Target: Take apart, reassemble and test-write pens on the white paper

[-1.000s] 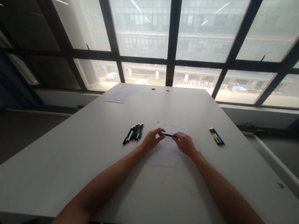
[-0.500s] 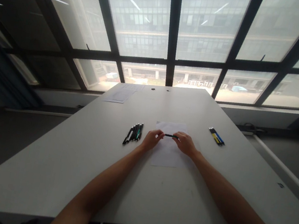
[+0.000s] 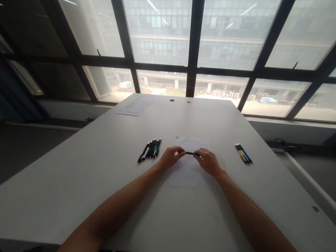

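A dark pen [image 3: 191, 153] lies level between my two hands, just above a white sheet of paper [image 3: 189, 169]. My left hand [image 3: 170, 156] pinches its left end with fingers closed. Its right end sits in the closed fingers of my right hand [image 3: 208, 162]. Both hands hover over the sheet at the middle of the pale grey table [image 3: 155, 208].
Several dark pens [image 3: 150, 149] lie in a row left of my left hand. A small bunch of blue and yellow pens [image 3: 244, 153] lies at the right. Printed sheets [image 3: 138, 105] rest at the table's far left edge, before the large windows.
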Demonstrator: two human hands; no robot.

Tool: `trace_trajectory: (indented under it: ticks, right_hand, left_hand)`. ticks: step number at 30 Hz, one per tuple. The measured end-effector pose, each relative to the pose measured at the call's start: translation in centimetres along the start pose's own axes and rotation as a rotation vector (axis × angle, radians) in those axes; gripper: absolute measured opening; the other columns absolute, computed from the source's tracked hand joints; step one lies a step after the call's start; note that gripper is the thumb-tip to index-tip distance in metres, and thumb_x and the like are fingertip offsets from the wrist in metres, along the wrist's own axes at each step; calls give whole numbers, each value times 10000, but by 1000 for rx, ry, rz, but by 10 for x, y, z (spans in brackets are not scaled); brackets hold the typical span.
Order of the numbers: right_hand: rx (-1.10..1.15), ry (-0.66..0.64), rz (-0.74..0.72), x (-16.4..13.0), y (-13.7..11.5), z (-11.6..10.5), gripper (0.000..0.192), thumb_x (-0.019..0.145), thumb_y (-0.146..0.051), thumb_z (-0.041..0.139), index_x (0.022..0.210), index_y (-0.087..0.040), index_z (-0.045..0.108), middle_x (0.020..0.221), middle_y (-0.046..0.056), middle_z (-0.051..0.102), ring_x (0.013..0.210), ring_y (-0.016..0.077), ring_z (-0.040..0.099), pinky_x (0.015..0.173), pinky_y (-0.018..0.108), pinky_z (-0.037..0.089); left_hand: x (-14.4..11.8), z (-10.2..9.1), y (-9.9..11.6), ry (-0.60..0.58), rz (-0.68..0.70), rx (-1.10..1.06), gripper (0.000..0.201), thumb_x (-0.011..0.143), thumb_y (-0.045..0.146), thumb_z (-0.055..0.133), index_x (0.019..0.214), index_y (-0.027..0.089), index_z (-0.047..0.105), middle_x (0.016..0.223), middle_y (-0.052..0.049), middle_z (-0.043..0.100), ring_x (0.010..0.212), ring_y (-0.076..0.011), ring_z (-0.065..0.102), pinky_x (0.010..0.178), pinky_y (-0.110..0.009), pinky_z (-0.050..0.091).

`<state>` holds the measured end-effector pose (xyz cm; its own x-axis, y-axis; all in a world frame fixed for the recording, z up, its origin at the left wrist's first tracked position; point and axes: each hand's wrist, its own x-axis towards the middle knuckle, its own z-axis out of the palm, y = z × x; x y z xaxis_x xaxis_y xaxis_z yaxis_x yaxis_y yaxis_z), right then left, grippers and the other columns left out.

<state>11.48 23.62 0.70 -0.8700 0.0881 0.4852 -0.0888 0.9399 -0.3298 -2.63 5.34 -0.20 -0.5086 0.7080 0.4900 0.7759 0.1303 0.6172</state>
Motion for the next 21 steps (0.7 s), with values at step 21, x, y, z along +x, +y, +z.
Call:
trace_trajectory:
  ticks: [21]
  right_hand:
    - [257,215,95,1,15,5,248,804,-247,715,1027,-206,614,935,42,650,693,152,587,696,298,491]
  left_hand:
    - [2,-6,3,156,-110,-157,177,814,321,685,888,178,755,852,-50,751,773,-170,656,722,-282,489]
